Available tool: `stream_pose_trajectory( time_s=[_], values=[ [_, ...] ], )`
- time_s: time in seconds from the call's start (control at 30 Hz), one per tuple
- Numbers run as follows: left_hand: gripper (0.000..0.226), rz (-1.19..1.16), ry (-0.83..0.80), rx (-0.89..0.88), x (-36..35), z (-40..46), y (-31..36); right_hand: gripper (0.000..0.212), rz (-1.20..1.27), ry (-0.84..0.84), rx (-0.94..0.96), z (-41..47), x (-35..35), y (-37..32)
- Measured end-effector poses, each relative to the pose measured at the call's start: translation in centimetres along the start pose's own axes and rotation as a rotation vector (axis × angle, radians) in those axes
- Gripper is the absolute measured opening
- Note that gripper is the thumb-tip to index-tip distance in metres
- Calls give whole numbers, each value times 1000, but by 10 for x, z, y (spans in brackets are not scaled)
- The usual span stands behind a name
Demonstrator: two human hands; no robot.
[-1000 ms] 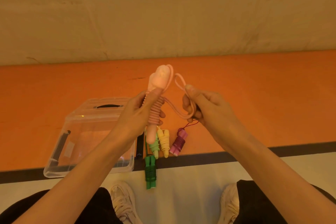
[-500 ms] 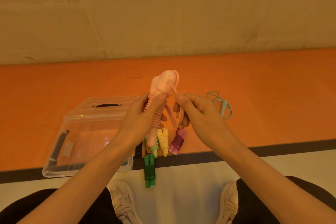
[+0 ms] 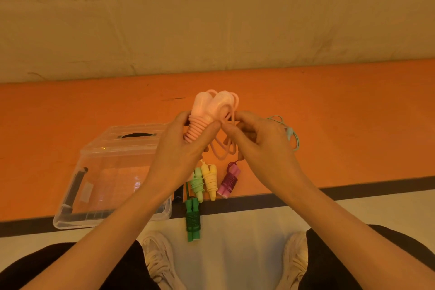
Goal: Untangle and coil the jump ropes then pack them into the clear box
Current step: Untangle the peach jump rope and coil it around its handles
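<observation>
My left hand (image 3: 182,148) grips the pink jump rope (image 3: 207,110) by its two handles, with cord wound around them. My right hand (image 3: 261,146) pinches the loose pink cord beside the handles; a slack loop hangs between the hands. On the floor below lie coiled ropes: light green (image 3: 197,183), yellow (image 3: 209,180), purple (image 3: 228,180) and dark green (image 3: 193,220). A teal rope (image 3: 290,133) lies loose behind my right hand, partly hidden. The clear box (image 3: 98,176) stands at the left.
The box's clear lid (image 3: 131,136) with a black handle lies behind it on the orange floor (image 3: 353,125). A dark stripe (image 3: 376,186) divides orange from white floor. My knees and white shoes (image 3: 160,259) are at the bottom. A beige wall rises behind.
My right hand has moved left, bringing the loose cord up against the handles, and the hanging loop has shortened. The teal rope came into sight behind it.
</observation>
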State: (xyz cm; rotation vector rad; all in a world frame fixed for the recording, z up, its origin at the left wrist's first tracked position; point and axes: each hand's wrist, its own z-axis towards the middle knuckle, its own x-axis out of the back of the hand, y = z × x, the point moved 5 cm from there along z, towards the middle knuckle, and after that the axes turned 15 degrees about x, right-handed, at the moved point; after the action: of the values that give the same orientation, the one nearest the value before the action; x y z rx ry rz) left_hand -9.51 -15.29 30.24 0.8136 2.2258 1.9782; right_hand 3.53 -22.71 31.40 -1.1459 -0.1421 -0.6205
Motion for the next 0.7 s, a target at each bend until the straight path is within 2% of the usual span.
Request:
stream_pose_trajectory(
  time_s=[0.07, 0.23, 0.37, 0.53, 0.7],
  values=[
    [49, -29, -33, 37, -3, -1, 0, 13, 51, 25, -16, 0, -1, 1],
    [46, -32, -90, 71, -4, 1, -2, 8, 361, 21, -159, 3, 0, 5],
    [47, -120, -212, 145, -11, -3, -2, 7, 513, 15, -205, 6, 6, 2],
    [48, -200, -312, 210, -16, -6, -1, 8, 524, 70, -238, 8, 15, 3],
    [48, -59, -200, 129, -14, -2, -2, 12, 400, 34, -205, 4, 17, 7]
  ],
)
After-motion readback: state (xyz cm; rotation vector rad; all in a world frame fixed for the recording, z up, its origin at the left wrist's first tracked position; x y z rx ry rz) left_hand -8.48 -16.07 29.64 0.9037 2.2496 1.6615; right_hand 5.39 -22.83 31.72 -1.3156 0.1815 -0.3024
